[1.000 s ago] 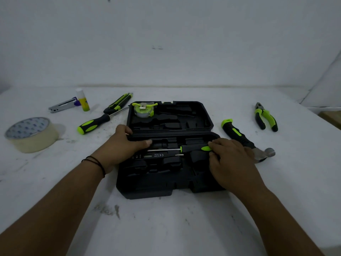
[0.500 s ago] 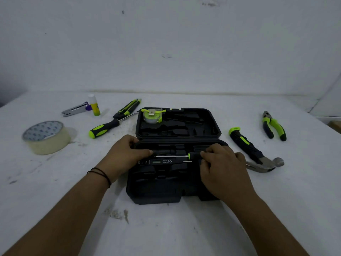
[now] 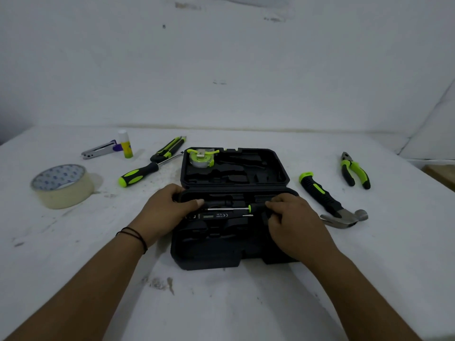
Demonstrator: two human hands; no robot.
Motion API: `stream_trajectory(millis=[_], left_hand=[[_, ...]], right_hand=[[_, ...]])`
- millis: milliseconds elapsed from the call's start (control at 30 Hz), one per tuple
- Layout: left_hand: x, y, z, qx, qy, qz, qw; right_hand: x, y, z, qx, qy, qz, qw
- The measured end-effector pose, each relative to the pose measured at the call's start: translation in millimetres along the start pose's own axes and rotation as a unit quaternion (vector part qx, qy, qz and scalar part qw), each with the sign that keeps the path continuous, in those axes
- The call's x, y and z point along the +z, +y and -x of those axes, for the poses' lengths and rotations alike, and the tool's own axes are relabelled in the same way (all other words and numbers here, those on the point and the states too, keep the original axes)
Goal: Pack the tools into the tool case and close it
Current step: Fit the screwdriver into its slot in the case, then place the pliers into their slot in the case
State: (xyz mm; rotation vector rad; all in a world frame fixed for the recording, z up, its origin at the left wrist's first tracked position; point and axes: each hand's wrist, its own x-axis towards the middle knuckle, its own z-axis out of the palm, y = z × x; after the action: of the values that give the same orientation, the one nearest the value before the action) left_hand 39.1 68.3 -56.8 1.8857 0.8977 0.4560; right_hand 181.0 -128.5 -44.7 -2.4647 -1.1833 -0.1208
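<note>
Head view looks down on both hands over an open black case (image 3: 236, 244) at the middle of a white surface (image 3: 246, 303). Right hand (image 3: 295, 225) has its grip clamped on the dark handle of a thin screwdriver (image 3: 229, 208), fingers curled round it at the case's 3 o'clock side; the shaft runs toward 9 o'clock across the near tray. Left hand (image 3: 167, 210) rests on the tray's 9 o'clock edge, fingers bent over the rim, thumb lying flat by the shaft tip; its grip is loose on the case wall. A tester (image 3: 214, 215) with a small label lies in its slot just under the screwdriver. In the far half of the case, at 11 o'clock, sits a tape measure (image 3: 200, 157).

Outside the case, a hammer (image 3: 327, 200) lies at 3 o'clock and pliers (image 3: 354, 169) at 2 o'clock. A big screwdriver (image 3: 140, 174) and a knife (image 3: 168, 148) lie at 10 o'clock, with a glue stick (image 3: 125, 147) upright and a stapler (image 3: 99, 150) beyond. A tape roll (image 3: 62, 185) sits at 9 o'clock. The surface is scuffed with dark marks; a plain white wall (image 3: 221, 70) rises behind.
</note>
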Motion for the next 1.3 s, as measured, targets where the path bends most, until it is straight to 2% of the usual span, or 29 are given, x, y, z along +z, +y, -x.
stream_trajectory(millis=[100,267,367,433,633,767,1000,1300], left_hand=[[-1.6,-1.5,0.2,0.004,0.013,-0.014,1.000],[3.7,7.1,0.8,0.013,0.105,-0.045,0.993],[8.0,18.7,4.6,0.072,0.162,-0.055,0.983],[12.6,27.7,8.6,0.120,0.167,-0.058,0.977],[42.5,51.8,17.9,0.224,0.104,-0.085,0.965],[68.1,68.3,10.6,0.267,0.063,-0.113,0.955],[120.5,92.7,-21.1,0.295,-0.028,-0.170,0.940],[182.2,116.9,-61.4,0.349,-0.089,-0.215,0.908]], right_hand=[[-1.9,2.4,5.2,-0.005,-0.001,-0.025,1.000],[-5.7,3.7,12.2,-0.013,-0.003,-0.055,0.998],[-11.5,5.0,13.0,-0.019,0.016,-0.077,0.997],[-17.1,7.4,11.5,-0.015,0.040,-0.078,0.996],[-40.2,28.9,2.9,0.044,0.105,-0.058,0.992],[-50.1,55.1,-4.9,0.113,0.092,-0.019,0.989],[-58.8,113.5,-36.5,0.209,0.086,-0.053,0.973],[-44.0,189.9,-91.4,0.296,0.056,-0.038,0.953]])
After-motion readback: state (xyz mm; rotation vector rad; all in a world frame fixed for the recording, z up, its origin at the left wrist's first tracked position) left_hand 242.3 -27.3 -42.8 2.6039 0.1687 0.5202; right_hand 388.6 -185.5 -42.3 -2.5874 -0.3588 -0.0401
